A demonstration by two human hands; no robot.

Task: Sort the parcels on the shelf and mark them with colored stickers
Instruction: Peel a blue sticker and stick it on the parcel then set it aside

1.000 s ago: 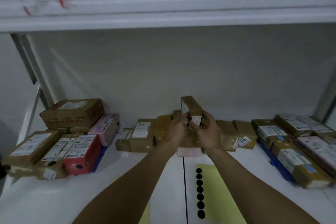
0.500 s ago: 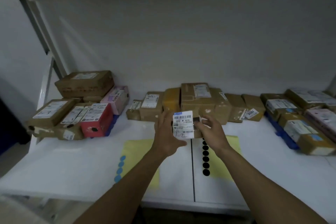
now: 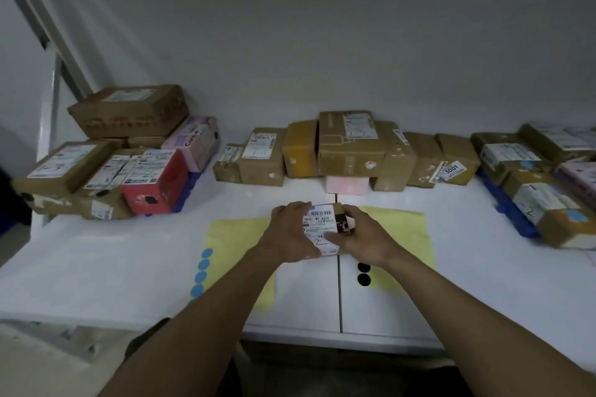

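A small brown parcel [image 3: 320,225] with a white barcode label facing up sits low over the white shelf [image 3: 129,255], between two yellow sheets. My left hand [image 3: 288,229] grips its left side and my right hand [image 3: 361,235] grips its right side. The left yellow sheet [image 3: 232,242] carries a column of blue round stickers [image 3: 201,272]. The right yellow sheet [image 3: 403,235] shows two black round stickers [image 3: 363,273]; my right arm hides part of that sheet.
Parcels line the back of the shelf: a left pile with a red box [image 3: 154,185] and a pink box [image 3: 196,142], a middle row of brown boxes [image 3: 350,145] over a pink one [image 3: 346,185], and a right pile [image 3: 532,177]. The shelf's front edge runs below my forearms.
My hands brought the small parcel down from the middle row toward me, turned its label up, and lowered it to the shelf between the sticker sheets. The view tilted downward.
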